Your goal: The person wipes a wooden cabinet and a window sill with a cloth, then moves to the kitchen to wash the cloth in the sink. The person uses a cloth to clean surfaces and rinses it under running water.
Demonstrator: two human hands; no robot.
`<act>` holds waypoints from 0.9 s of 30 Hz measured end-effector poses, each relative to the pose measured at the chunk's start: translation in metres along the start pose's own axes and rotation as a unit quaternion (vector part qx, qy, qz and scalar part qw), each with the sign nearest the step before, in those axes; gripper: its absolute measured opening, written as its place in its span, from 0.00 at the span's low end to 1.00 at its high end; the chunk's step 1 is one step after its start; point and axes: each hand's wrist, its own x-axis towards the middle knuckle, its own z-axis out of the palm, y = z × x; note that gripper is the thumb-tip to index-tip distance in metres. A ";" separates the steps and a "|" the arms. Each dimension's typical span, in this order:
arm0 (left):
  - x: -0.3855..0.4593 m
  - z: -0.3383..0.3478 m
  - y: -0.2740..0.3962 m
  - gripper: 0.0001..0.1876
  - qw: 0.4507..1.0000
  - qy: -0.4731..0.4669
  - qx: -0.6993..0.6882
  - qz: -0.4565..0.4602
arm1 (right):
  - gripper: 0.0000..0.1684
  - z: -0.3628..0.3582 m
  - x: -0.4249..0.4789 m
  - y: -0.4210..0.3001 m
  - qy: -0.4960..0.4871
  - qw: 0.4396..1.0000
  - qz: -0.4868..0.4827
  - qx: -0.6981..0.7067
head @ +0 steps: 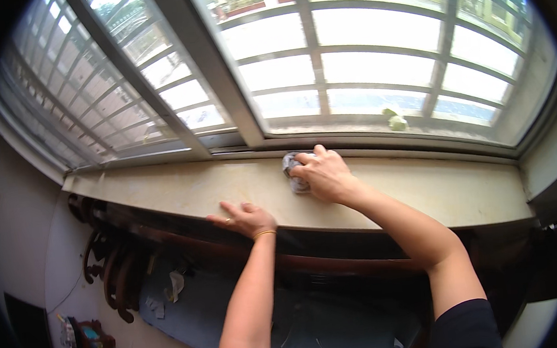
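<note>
A crumpled grey cloth (299,184) is under the fingers of my right hand (326,172), pressed on the pale window sill (171,182) close to the window track. My fingertips curl over the cloth and cover part of it. Near the front edge of the sill rests my left hand (245,219), fingers spread, holding nothing; it wears a ring and a thin bracelet. Behind the sill stands the metal frame of the sliding window (251,134), with a grille outside the glass.
Below the sill runs the dark carved wooden back of a bench (180,240) with a blue-grey seat cushion (201,317). Crumpled paper (176,282) lies on the cushion. A green leaf (396,119) shows beyond the glass. A small shelf with items (95,345) stands at lower left.
</note>
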 end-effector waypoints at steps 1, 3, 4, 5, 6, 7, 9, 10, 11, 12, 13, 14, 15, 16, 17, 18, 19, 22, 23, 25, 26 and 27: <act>0.000 0.001 0.001 0.29 1.000 -0.003 -0.006 -0.003 | 0.17 -0.005 -0.022 0.017 0.005 1.000 0.012 0.007; 0.002 0.003 -0.002 0.28 1.000 -0.002 -0.005 -0.006 | 0.21 -0.012 -0.063 0.047 0.023 0.998 0.052 0.024; 0.003 0.005 -0.004 0.28 1.000 -0.003 -0.006 -0.009 | 0.21 -0.020 -0.085 0.061 0.029 0.997 0.065 0.019; 0.008 0.005 -0.011 0.28 1.000 -0.001 0.001 -0.011 | 0.21 -0.026 -0.105 0.073 0.036 0.996 0.078 0.017; 0.010 0.005 -0.013 0.28 1.000 -0.004 0.004 -0.016 | 0.21 -0.032 -0.125 0.086 0.043 0.995 0.090 0.010; 0.009 0.008 -0.014 0.27 1.000 -0.009 0.010 -0.020 | 0.20 -0.036 -0.146 0.102 0.054 0.993 0.109 -0.006; 0.013 0.007 -0.015 0.27 0.999 -0.011 0.026 -0.023 | 0.18 -0.040 -0.189 0.133 0.082 0.987 0.135 -0.023; 0.014 0.006 -0.016 0.27 0.999 -0.014 0.033 -0.026 | 0.17 -0.045 -0.210 0.145 0.088 0.980 0.175 -0.021; 0.016 0.007 -0.016 0.27 0.999 -0.013 0.035 -0.026 | 0.17 -0.049 -0.232 0.159 0.095 0.976 0.196 -0.022; 0.013 0.008 -0.013 0.27 0.999 -0.020 0.033 -0.030 | 0.18 -0.054 -0.255 0.172 0.103 0.966 0.233 -0.040; 0.016 0.011 -0.018 0.27 0.999 -0.013 0.040 -0.021 | 0.18 -0.058 -0.275 0.181 0.111 0.956 0.267 -0.055; 0.019 0.012 -0.023 0.27 0.999 -0.006 0.049 -0.013 | 0.18 -0.062 -0.294 0.187 0.115 0.940 0.317 -0.057; 0.025 0.016 -0.032 0.27 0.999 0.007 0.049 -0.004 | 0.18 -0.071 -0.311 0.193 0.119 0.921 0.365 -0.062; 0.024 0.020 -0.031 0.27 0.999 0.002 0.049 -0.007 | 0.18 -0.072 -0.330 0.201 0.137 0.905 0.389 -0.103; 0.020 0.022 -0.032 0.27 0.999 -0.004 0.052 -0.011 | 0.19 -0.072 -0.351 0.210 0.117 0.888 0.428 -0.120; 0.018 0.023 -0.033 0.27 0.998 -0.008 0.054 -0.015 | 0.20 -0.075 -0.368 0.211 0.104 0.878 0.446 -0.138; 0.021 0.022 -0.032 0.27 0.998 -0.007 0.059 -0.017 | 0.22 -0.077 -0.383 0.210 0.095 0.869 0.461 -0.152; 0.028 0.016 -0.032 0.28 0.997 -0.004 0.072 -0.022 | 0.22 -0.091 -0.435 0.197 0.045 0.840 0.513 -0.172; 0.031 0.016 -0.037 0.27 0.997 0.004 0.072 -0.020 | 0.22 -0.099 -0.449 0.193 0.027 0.835 0.519 -0.183; 0.028 0.023 -0.040 0.27 0.998 0.007 0.068 -0.013 | 0.20 -0.120 -0.468 0.194 -0.083 0.780 0.588 -0.198; 0.024 0.026 -0.043 0.27 0.998 0.007 0.058 -0.017 | 0.20 -0.129 -0.473 0.194 -0.137 0.747 0.618 -0.203; 0.021 0.024 -0.043 0.27 0.998 0.010 0.064 -0.023 | 0.17 -0.143 -0.473 0.190 -0.132 0.761 0.605 -0.195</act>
